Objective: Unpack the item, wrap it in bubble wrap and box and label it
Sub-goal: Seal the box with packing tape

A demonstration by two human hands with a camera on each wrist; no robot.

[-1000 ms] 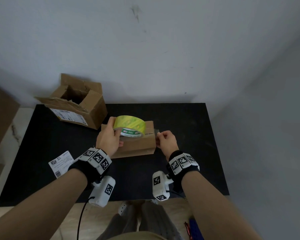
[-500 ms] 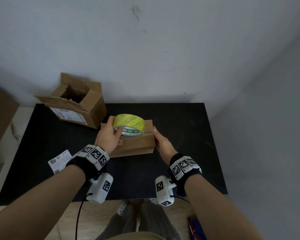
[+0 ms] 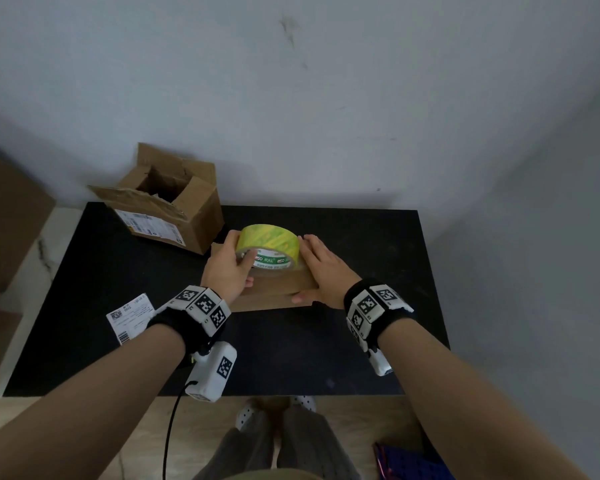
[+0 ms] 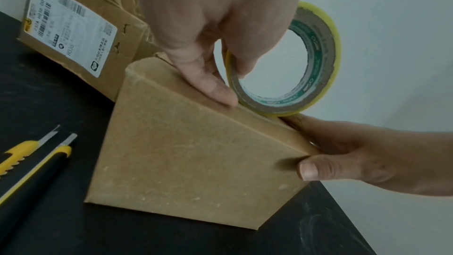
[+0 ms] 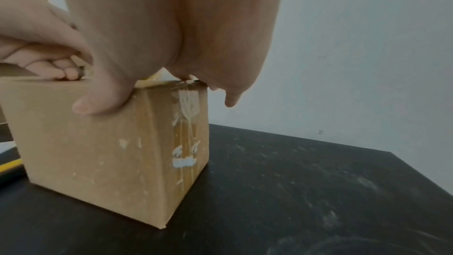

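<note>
A small closed brown box (image 3: 278, 289) stands mid-table. My left hand (image 3: 227, 271) grips a yellow-green tape roll (image 3: 271, 242) that stands on edge on the box top, thumb through the core. In the left wrist view the roll (image 4: 323, 49) touches the box (image 4: 196, 152) along its top edge, under my left hand (image 4: 208, 16). My right hand (image 3: 323, 268) lies flat on the box's right end, fingers straight, thumb on the near face. The right wrist view shows clear tape (image 5: 186, 133) running down the right side of the box (image 5: 98, 152).
An open, torn cardboard box (image 3: 187, 216) with a label sits at the back left of the black table (image 3: 291, 358). A loose shipping label (image 3: 130, 315) lies at the left. Yellow-and-black utility knives (image 4: 36, 164) lie left of the small box. Large cartons (image 3: 7, 220) stand beside the table.
My right hand has left the tape end at the box's right side and come up flat onto the box top. The left hand keeps the roll on the box.
</note>
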